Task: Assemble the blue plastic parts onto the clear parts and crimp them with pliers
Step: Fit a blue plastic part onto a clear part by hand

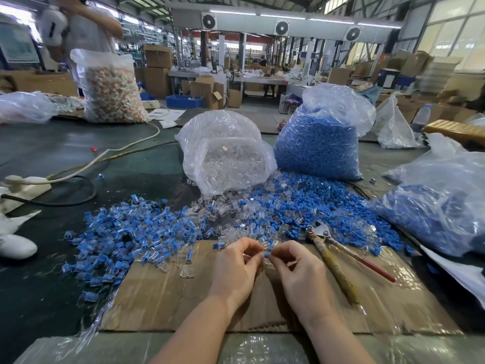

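Observation:
My left hand (236, 266) pinches a small clear part (256, 252) over the cardboard sheet (162, 298). My right hand (296, 269) pinches a small blue part (267, 255) whose tip meets the clear one. The pliers (333, 256) lie on the cardboard just right of my right hand, untouched, jaws pointing away. Loose blue parts (315, 206) and clear parts (231, 206) spread beyond my hands. A heap of joined blue-and-clear pieces (126, 232) lies to the left.
A bag of clear parts (223, 153) and a bag of blue parts (322, 143) stand behind the piles. Another bag of blue parts (441, 206) lies at right. Cables (78, 179) cross the dark table at left. A person (78, 27) stands at far left beside a bag (110, 88).

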